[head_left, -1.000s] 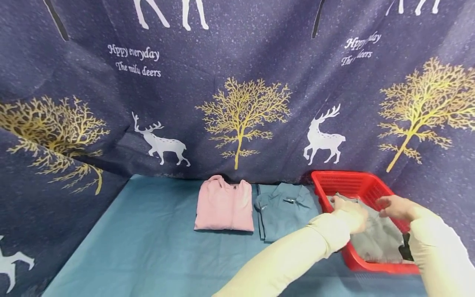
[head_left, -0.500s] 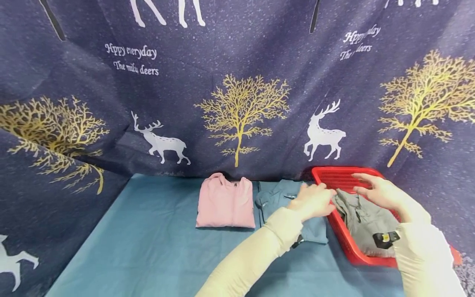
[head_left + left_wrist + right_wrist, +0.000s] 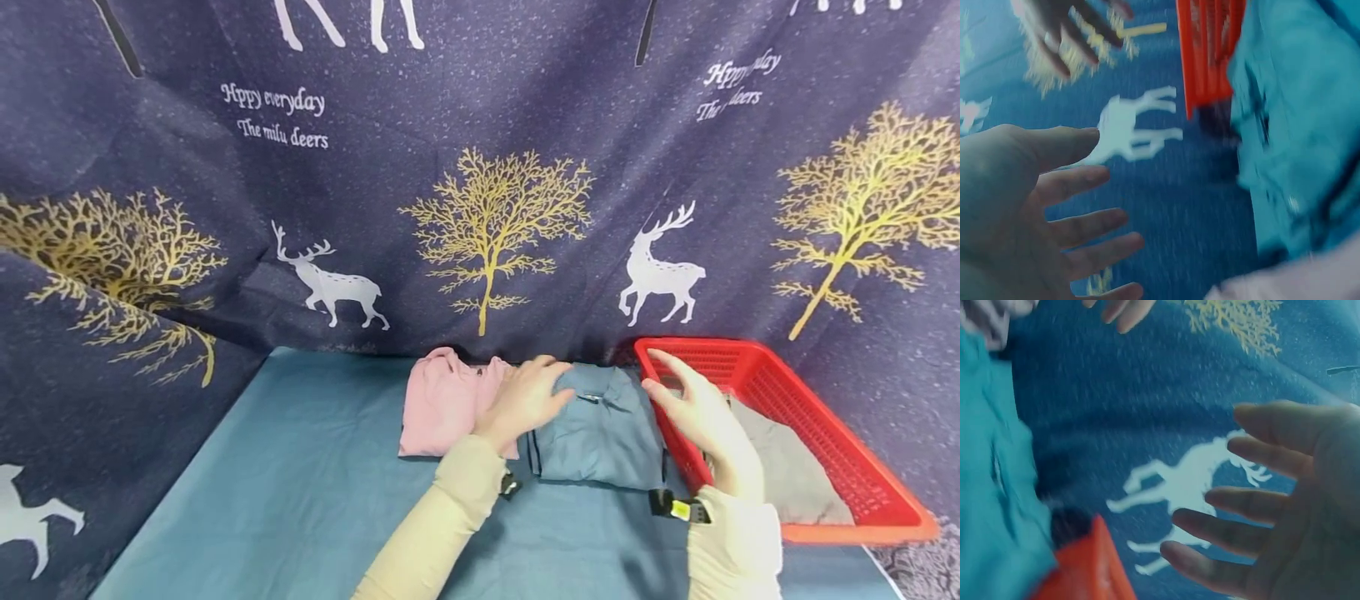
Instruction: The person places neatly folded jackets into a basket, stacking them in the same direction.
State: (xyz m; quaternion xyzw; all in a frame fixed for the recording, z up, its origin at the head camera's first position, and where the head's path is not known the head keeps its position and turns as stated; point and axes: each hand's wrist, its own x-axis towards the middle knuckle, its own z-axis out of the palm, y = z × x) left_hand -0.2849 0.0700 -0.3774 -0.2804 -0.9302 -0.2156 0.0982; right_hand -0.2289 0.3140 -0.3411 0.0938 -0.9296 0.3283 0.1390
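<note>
In the head view my left hand [image 3: 523,402] is over the right side of a folded pink hooded garment [image 3: 438,408]. Its fingers are spread, and the left wrist view has the palm bare with nothing in it. Beside the pink one lies a folded blue collared shirt [image 3: 600,442]. My right hand [image 3: 701,417] hovers over the left rim of a red plastic basket [image 3: 892,479], fingers extended and holding nothing; the same hand [image 3: 1254,506] shows an uncovered palm in the right wrist view. Grey clothing [image 3: 795,467] lies inside the basket, partly behind my right arm.
A blue cloth [image 3: 247,483] covers the table. Behind it hangs a dark curtain [image 3: 525,100] printed with deer and golden trees, meeting the table's back edge. Speckled grey flooring [image 3: 930,550] shows past the right corner.
Both hands have come out of the basket area and swung left, the left one across the blue shirt to the pink garment. The grey clothing stays in the basket, and the folded garments have not moved.
</note>
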